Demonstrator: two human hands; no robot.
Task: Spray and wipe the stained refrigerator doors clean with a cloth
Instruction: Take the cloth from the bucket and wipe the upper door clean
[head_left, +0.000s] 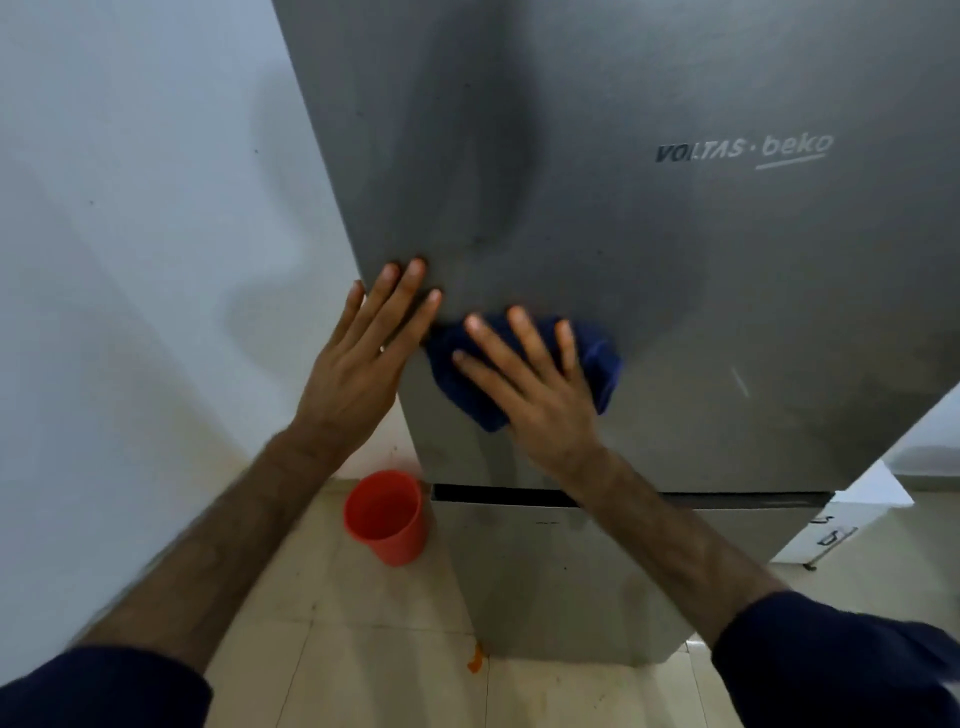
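My right hand (540, 395), fingers straight, presses a blue cloth (602, 364) against the refrigerator door (675, 291); my left hand (358, 353) rests flat beside it.

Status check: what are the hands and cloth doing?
Right hand flat, pressing blue cloth on upper fridge door. Left hand flat at door edge. Nothing blocking.
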